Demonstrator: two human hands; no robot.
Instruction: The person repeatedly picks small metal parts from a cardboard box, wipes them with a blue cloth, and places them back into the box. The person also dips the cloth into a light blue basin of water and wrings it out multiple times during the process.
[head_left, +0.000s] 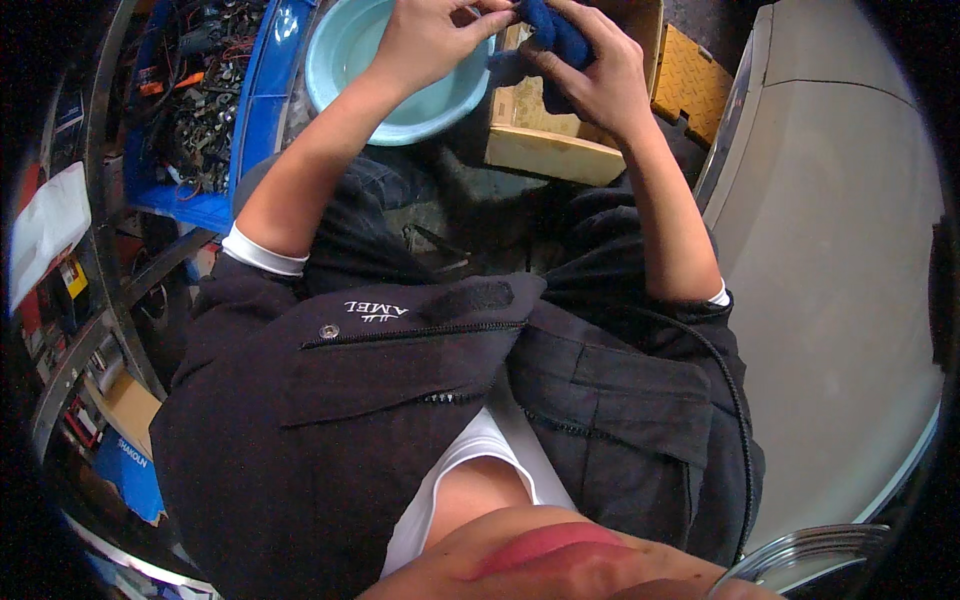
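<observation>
At the top, my right hand (604, 79) holds a bunched dark blue cloth (562, 45), part of which hangs between its fingers. My left hand (435, 37) reaches in from the left, thumb and fingertips drawn together at the cloth's upper left side. Whether they pinch the cloth or a small dark thing beside it cannot be told. Below my left hand stands a light blue plastic basin (322, 90) with what looks like water in it. Under the cloth and my right hand is an open cardboard box (555, 154).
A blue plastic bin (259, 112) of small metal parts and wires sits on a metal shelf rack (105, 150) at left. A yellow tread-patterned plate (690, 82) lies beyond the box. A pale vehicle body panel (832, 225) runs along the right side.
</observation>
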